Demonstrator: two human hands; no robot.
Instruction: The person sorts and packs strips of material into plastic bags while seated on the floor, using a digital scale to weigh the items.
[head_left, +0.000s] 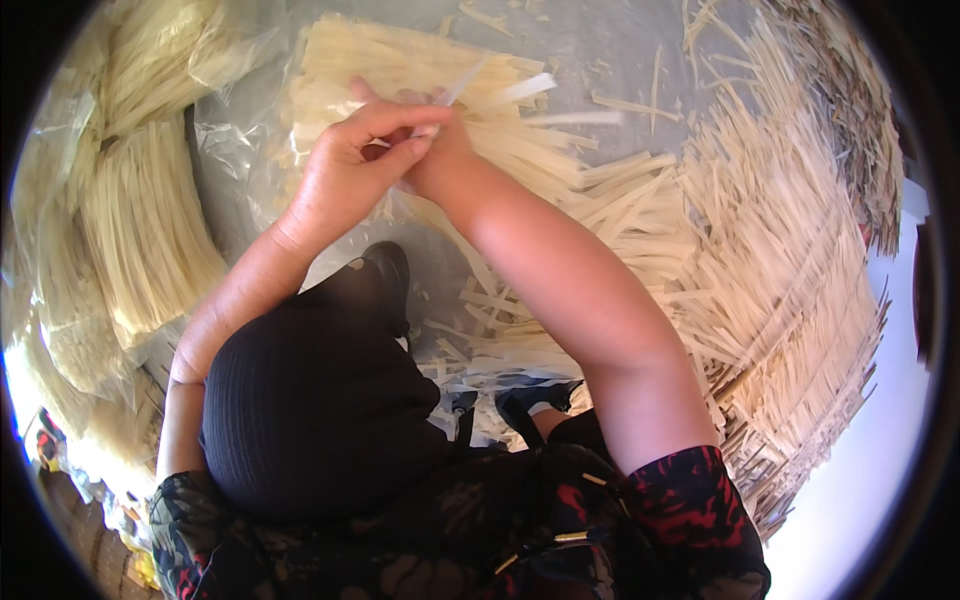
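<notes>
My left hand (360, 150) is over the near edge of a flat bundle of pale, dry strips, its thumb and forefinger pinched on a thin translucent plastic strip (466, 81). My right hand (439, 142) lies crossed just behind it at the same spot, mostly hidden by the left hand, so its grip cannot be made out. The bundle of pale strips (360, 56) lies under and beyond both hands, with clear plastic film around its left side. A white strip (529, 88) and a blurred pale strip (577, 118) stick out to the right of the hands.
Bundles of pale strips in clear plastic (146, 225) lie at the left. A large loose heap of strips (780, 247) fills the right side, with darker strips (862, 112) behind it. Scattered strips lie on the grey floor (622, 45). My knee in black cloth (307, 412) is below the hands.
</notes>
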